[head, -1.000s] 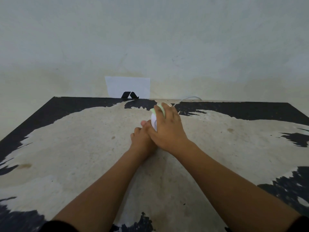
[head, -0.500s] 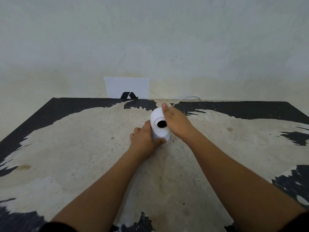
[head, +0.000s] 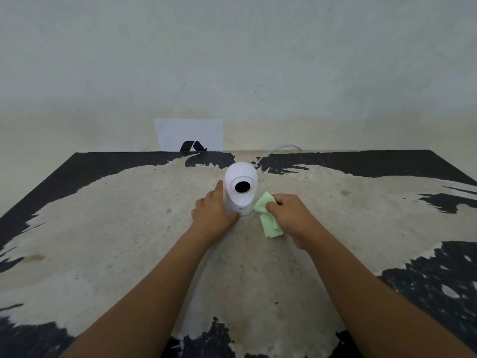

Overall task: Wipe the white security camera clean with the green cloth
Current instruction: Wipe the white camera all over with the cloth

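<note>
While the white security camera [head: 240, 188] stands upright just above the centre of the frame on the worn table [head: 116, 241], its dark lens facing the viewer, the left hand [head: 213, 210] wraps around its lower left side, thumb against the base and fingers curled behind the body. Just right of the camera's base, the right hand [head: 289, 213] is closed on the green cloth [head: 267, 215], pinching its upper part while the loose end lies on the tabletop toward the lower right. Cloth and camera look very close, though contact cannot be told. A thin white cable [head: 278, 149] runs from behind the camera toward the wall, and a white paper sheet [head: 188, 133] with a black mark leans there, upper centre-left.
</note>
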